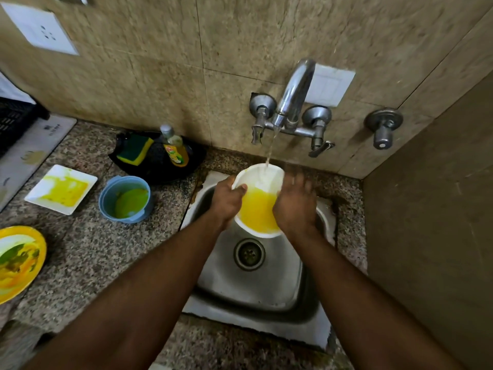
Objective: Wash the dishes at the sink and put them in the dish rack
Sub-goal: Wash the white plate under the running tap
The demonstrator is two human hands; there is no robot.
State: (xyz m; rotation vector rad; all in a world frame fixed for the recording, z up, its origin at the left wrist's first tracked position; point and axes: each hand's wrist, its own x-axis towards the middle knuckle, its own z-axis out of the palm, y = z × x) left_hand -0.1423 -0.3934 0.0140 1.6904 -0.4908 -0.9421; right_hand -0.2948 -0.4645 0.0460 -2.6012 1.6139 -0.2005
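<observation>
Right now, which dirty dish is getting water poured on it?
The white bowl with yellow inside, held over the sink under the tap. The other dishes sit on the counter.

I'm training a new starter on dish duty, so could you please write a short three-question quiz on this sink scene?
1. True or false: water from the tap runs into the white bowl.
2. Which hand grips the bowl's rim: A left hand, B right hand?
3. What stands beside the sponge in the black tray?

Key: 1 true. 2 A. 3 the dish soap bottle.
</observation>
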